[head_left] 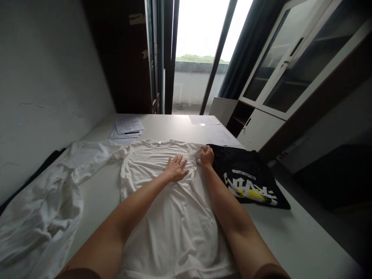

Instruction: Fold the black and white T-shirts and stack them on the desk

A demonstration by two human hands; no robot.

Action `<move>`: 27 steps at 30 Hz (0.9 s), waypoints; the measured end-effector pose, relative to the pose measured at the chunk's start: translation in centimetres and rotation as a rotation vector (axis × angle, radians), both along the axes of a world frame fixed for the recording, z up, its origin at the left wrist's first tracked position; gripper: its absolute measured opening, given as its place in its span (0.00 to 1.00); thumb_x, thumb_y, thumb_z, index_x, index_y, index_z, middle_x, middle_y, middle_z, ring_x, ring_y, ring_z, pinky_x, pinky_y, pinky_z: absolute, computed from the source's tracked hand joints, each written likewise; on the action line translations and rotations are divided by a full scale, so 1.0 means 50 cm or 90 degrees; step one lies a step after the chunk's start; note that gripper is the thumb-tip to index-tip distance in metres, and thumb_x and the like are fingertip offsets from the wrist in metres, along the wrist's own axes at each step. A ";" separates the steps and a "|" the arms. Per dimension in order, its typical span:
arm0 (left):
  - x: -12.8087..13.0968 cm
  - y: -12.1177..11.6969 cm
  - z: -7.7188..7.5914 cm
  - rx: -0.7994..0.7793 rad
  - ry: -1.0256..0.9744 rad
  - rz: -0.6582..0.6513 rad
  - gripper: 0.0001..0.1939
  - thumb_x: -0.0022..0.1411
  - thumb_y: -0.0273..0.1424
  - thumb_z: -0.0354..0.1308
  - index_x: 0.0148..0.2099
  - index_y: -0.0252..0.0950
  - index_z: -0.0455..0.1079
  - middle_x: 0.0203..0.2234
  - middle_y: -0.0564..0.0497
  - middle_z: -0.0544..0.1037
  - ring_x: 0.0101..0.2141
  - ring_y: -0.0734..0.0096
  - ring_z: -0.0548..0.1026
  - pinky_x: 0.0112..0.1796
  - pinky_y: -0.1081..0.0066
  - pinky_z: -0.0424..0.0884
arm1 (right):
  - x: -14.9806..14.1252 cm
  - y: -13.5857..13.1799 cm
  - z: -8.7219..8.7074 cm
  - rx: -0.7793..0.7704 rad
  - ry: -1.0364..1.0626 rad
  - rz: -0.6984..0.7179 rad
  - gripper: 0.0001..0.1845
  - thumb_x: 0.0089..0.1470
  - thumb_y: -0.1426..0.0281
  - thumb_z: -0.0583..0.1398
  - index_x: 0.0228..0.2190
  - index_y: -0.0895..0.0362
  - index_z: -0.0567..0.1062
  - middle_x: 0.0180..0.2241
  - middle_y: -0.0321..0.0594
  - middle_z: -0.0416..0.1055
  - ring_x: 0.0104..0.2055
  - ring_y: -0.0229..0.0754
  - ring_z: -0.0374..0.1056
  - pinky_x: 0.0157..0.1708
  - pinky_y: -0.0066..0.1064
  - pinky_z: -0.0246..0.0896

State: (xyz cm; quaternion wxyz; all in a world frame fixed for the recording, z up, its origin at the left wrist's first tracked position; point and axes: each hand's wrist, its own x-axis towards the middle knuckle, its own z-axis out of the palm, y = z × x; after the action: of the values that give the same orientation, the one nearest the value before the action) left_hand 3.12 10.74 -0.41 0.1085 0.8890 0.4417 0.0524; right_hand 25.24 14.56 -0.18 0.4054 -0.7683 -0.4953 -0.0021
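Lying splayed, the left hand [176, 169] rests on one white shirt [171, 217] spread over the table [308, 236]; the right hand [207, 156] grips its sleeve [195, 148]. Cabinet [259, 130] beyond: contents too dark to tell! Counting: one folded black garment [244, 161] right, one crumpled white garment [37, 217] left, one paper stack [128, 126].

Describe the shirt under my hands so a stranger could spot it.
Find the white table before the window. On it lies a white shirt, left hand flat on its chest, right hand gripping its sleeve. Unlike the bunched white cloth leftward and printed black garment rightward, it lies spread, round neckline toward the window.
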 end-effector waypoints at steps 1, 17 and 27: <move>-0.003 -0.002 0.001 0.000 -0.001 -0.007 0.40 0.70 0.57 0.42 0.76 0.43 0.50 0.75 0.44 0.44 0.73 0.48 0.40 0.68 0.41 0.36 | 0.005 0.000 0.004 0.043 0.038 0.009 0.17 0.63 0.62 0.51 0.41 0.58 0.74 0.40 0.48 0.75 0.41 0.48 0.70 0.44 0.34 0.61; -0.035 -0.007 0.000 0.035 -0.441 0.289 0.13 0.68 0.33 0.52 0.47 0.37 0.77 0.48 0.39 0.79 0.56 0.52 0.72 0.64 0.51 0.53 | -0.211 0.046 0.135 0.166 0.406 0.169 0.15 0.58 0.54 0.56 0.33 0.53 0.71 0.23 0.31 0.66 0.24 0.38 0.62 0.22 0.26 0.58; -0.154 0.019 0.021 -0.282 -1.031 0.363 0.15 0.67 0.37 0.52 0.52 0.39 0.69 0.50 0.43 0.79 0.46 0.66 0.79 0.47 0.65 0.73 | -0.387 0.080 0.134 0.057 0.306 0.275 0.18 0.64 0.54 0.51 0.37 0.51 0.73 0.32 0.35 0.75 0.33 0.40 0.70 0.30 0.27 0.65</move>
State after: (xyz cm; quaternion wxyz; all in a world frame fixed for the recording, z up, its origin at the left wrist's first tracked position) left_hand -4.55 11.68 0.65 0.5404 0.3936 0.4341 0.6038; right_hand 5.87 18.55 6.53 0.5351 -0.6056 -0.5362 0.2438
